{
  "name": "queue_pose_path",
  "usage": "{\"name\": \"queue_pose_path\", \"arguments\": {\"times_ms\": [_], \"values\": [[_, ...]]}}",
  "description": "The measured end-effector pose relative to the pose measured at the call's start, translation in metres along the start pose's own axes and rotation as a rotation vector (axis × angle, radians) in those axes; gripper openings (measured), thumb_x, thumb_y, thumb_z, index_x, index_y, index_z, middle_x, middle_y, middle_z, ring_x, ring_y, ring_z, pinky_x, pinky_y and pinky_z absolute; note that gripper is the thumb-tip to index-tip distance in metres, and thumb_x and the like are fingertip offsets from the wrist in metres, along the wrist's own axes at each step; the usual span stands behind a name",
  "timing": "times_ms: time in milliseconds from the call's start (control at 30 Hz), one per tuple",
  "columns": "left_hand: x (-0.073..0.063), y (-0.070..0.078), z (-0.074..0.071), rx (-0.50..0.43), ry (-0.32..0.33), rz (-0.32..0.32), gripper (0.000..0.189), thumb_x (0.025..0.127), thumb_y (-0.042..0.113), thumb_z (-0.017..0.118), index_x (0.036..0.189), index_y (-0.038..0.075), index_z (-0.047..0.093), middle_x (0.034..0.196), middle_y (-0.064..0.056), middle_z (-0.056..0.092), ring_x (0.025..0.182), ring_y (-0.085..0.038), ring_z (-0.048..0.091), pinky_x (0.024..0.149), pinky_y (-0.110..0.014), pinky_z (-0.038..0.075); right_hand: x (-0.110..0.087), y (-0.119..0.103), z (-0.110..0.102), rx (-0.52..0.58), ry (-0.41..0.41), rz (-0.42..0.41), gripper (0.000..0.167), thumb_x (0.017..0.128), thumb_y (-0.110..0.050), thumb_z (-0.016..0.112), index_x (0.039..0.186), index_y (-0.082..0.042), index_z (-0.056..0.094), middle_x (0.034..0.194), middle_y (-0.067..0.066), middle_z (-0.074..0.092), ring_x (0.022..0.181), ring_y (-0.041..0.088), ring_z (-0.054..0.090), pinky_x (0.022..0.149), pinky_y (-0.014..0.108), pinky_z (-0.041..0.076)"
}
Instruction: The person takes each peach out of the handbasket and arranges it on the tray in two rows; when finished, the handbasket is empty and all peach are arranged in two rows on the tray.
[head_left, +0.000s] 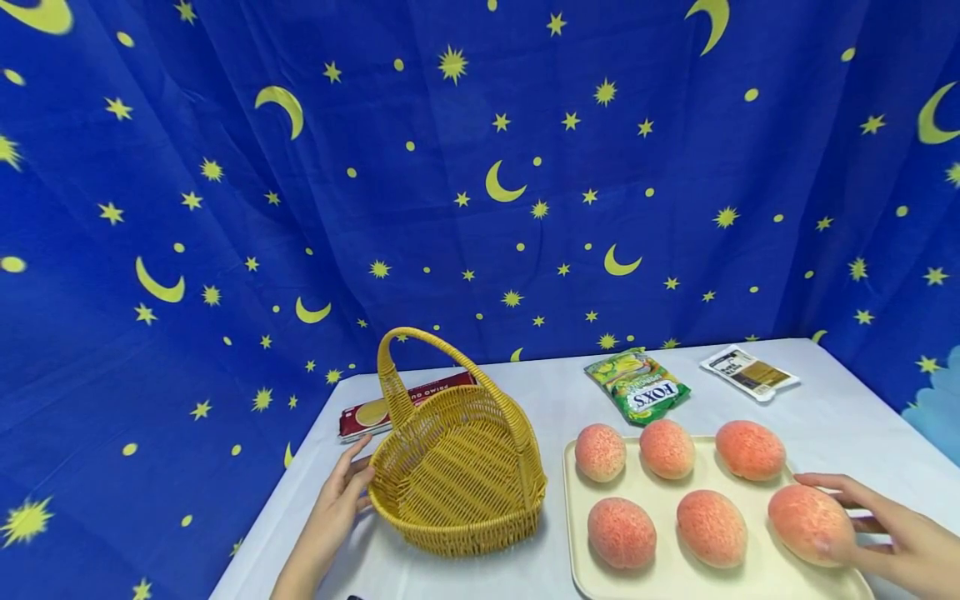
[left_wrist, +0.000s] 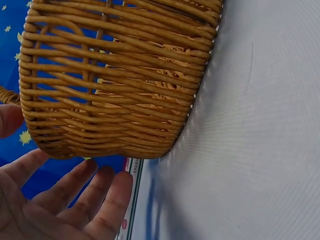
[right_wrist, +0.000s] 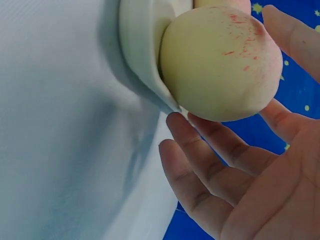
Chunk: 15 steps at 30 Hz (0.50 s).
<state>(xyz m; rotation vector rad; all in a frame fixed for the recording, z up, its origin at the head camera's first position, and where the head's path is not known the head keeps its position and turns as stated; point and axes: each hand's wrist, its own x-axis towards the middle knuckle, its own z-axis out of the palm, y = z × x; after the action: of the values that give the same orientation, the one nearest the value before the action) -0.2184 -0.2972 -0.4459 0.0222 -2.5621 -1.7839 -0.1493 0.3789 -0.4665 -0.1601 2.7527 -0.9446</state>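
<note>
A yellow wicker basket with a tall arched handle stands left of the middle of the table. My left hand is at its left side, fingers extended close to the rim; in the left wrist view the fingers spread beside the weave without curling round it. At the right, a cream tray bears several pink-red peaches. My right hand reaches around the front right peach. Its thumb and fingers are spread about the fruit, and the right wrist view shows a gap between thumb and peach.
Behind the basket lies a dark red packet, partly hidden. A green Fox's bag and a small white-and-brown packet lie behind the tray. A blue curtain with moons and stars hangs at the table's back.
</note>
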Motion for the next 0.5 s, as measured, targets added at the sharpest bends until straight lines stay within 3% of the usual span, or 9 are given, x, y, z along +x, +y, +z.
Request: {"name": "queue_pose_path", "arguments": {"times_ms": [133,333,400,500], "values": [[-0.0024,0.0024,0.0003,0.014,0.005,0.009,0.057,0.116,0.026,0.046,0.17,0.022,0.028,0.16,-0.027,0.049,0.138,-0.04,0.059,0.097,-0.035,0.061,0.0004,-0.0018,0.0011,-0.026,0.017,0.031,0.076,0.101,-0.035,0.074,0.153,0.008,0.039,0.132,0.033,0.065,0.109,0.04,0.069,0.079,0.049,0.064],[-0.0042,0.0027,0.0012,0.032,0.006,0.013,0.057,0.116,0.025,0.047,0.17,0.023,0.03,0.158,-0.027,0.049,0.137,-0.04,0.059,0.096,-0.03,0.06,-0.0021,-0.0028,0.0014,-0.016,-0.033,0.066,0.077,0.099,-0.038,0.077,0.152,0.006,0.042,0.132,0.03,0.066,0.11,0.039,0.068,0.081,0.054,0.063],[-0.0049,0.0031,0.0012,0.053,0.007,0.029,0.057,0.115,0.025,0.048,0.169,0.023,0.031,0.159,-0.027,0.048,0.139,-0.041,0.057,0.1,-0.034,0.059,-0.003,-0.0016,0.0011,-0.02,-0.039,0.049,0.076,0.1,-0.039,0.075,0.152,0.006,0.041,0.132,0.031,0.066,0.11,0.04,0.068,0.08,0.055,0.062],[-0.0075,0.0061,0.0007,0.155,0.023,0.083,0.057,0.115,0.028,0.05,0.169,0.023,0.033,0.162,-0.026,0.047,0.143,-0.046,0.054,0.11,-0.051,0.055,-0.0042,-0.0001,0.0001,-0.045,-0.028,-0.001,0.074,0.103,-0.037,0.07,0.152,0.007,0.037,0.134,0.035,0.063,0.111,0.045,0.068,0.076,0.057,0.061]]}}
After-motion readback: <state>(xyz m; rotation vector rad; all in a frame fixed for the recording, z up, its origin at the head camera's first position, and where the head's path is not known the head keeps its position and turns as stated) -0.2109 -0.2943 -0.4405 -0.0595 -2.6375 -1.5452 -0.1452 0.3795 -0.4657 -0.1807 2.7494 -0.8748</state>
